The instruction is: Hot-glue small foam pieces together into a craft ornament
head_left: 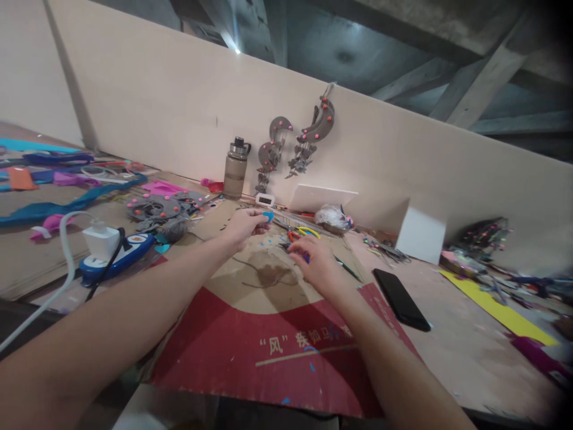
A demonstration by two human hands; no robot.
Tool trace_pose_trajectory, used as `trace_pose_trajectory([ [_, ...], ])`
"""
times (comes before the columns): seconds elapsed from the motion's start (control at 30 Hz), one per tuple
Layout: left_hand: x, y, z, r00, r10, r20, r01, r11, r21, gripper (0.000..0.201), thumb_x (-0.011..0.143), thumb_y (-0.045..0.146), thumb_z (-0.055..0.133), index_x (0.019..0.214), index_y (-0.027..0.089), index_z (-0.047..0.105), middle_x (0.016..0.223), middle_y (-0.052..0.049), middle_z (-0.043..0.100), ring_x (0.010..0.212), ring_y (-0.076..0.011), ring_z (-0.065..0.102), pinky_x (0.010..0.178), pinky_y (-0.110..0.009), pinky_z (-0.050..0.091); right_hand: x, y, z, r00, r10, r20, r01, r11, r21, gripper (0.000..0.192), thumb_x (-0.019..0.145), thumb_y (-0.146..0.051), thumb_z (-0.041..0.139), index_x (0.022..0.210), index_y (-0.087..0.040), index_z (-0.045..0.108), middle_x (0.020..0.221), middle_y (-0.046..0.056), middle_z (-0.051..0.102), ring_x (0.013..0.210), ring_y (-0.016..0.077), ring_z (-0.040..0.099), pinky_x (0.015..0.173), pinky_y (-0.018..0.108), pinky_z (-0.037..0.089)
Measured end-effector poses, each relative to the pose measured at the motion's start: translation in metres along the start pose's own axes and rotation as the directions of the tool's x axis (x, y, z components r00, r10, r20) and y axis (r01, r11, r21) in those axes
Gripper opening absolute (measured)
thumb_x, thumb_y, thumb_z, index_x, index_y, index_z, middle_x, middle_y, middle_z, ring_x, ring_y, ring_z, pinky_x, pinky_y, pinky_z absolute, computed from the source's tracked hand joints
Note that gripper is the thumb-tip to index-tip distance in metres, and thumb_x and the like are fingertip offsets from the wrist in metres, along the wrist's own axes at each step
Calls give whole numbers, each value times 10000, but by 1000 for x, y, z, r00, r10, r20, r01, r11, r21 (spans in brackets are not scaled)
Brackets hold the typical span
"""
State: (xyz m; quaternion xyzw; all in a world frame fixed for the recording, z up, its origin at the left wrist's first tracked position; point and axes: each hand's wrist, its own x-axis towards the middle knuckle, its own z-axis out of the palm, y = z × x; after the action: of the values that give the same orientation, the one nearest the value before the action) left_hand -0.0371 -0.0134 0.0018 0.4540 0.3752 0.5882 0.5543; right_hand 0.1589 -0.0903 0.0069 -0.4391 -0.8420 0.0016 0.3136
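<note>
My left hand is closed, pinching a small bright blue piece, felt or paper, over the cardboard. Lower and to the right, my right hand has its fingers curled round a small tool with a purple-blue handle. The tool's dark tip points left, and the fingers hide most of it. Just beyond that hand lie orange-handled pliers and a tool with yellow handles. Thin grey cord trails over the cardboard between my forearms, among blue scraps.
A water bottle stands by the partition, near a small digital clock. Grey moon-shaped hangings dangle there. To the left is a blue power strip with a charger; to the right, a black phone and a yellow sheet.
</note>
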Motion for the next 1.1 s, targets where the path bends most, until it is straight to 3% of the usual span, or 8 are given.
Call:
trace_pose_trajectory([
  [0.13,1,-2,-2,999,19,35,-18,1000,-8,136,634,183,691,702,118,593,637,-24,621,560,-95,583,560,-216,440,-4,-37,23,939,-276,207,256,960,115,109,835,-258,586,904,-221,661,948,40,603,954,167,521,871,314,406],
  [0.3,1,-3,-2,998,23,58,-22,1000,-11,147,632,185,695,712,120,590,632,-14,614,573,-97,592,554,-214,443,-8,-56,44,912,-236,336,284,953,-103,86,831,-165,521,824,-159,607,888,77,591,915,197,506,844,346,401],
  [0.37,1,-4,-1,998,13,63,-12,1000,-10,148,638,182,692,728,122,591,636,-14,618,579,-99,596,548,-212,444,-4,-56,44,942,-190,277,224,970,-94,57,795,-141,511,797,-158,566,857,76,581,866,194,508,799,338,411],
  [0.47,-2,-4,3,996,-11,83,9,1000,26,153,646,187,694,739,118,595,632,-20,622,578,-102,598,523,-202,434,7,-47,35,995,49,93,-57,994,92,63,803,-157,439,815,-187,492,729,11,541,668,141,490,639,277,405],
  [0.6,-11,-2,11,989,-46,138,39,998,56,153,660,195,700,740,105,605,664,-34,634,613,-111,620,525,-196,443,17,-27,18,954,272,-128,-217,919,330,63,841,-219,377,858,-209,436,664,-38,475,584,118,448,569,245,369],
  [0.73,-21,-3,19,980,-69,184,57,996,71,113,689,157,673,753,95,604,650,-30,627,591,-102,614,543,-202,468,15,-11,10,949,260,-177,-200,933,299,69,825,-219,414,816,-195,478,711,-11,504,653,135,475,623,268,389],
  [0.9,-26,-10,24,954,-95,284,59,989,132,131,708,184,679,789,96,626,655,-40,646,576,-87,598,583,-209,494,11,3,6,962,120,-244,-84,985,151,95,843,-211,438,844,-183,529,824,42,545,779,175,503,709,310,409],
  [1.1,-29,-17,25,927,-73,369,5,983,183,199,711,259,698,840,113,659,687,-43,661,587,-93,597,603,-227,505,11,8,0,975,46,-218,-34,998,56,96,830,-166,480,807,-192,569,869,58,528,838,193,510,765,334,425],
])
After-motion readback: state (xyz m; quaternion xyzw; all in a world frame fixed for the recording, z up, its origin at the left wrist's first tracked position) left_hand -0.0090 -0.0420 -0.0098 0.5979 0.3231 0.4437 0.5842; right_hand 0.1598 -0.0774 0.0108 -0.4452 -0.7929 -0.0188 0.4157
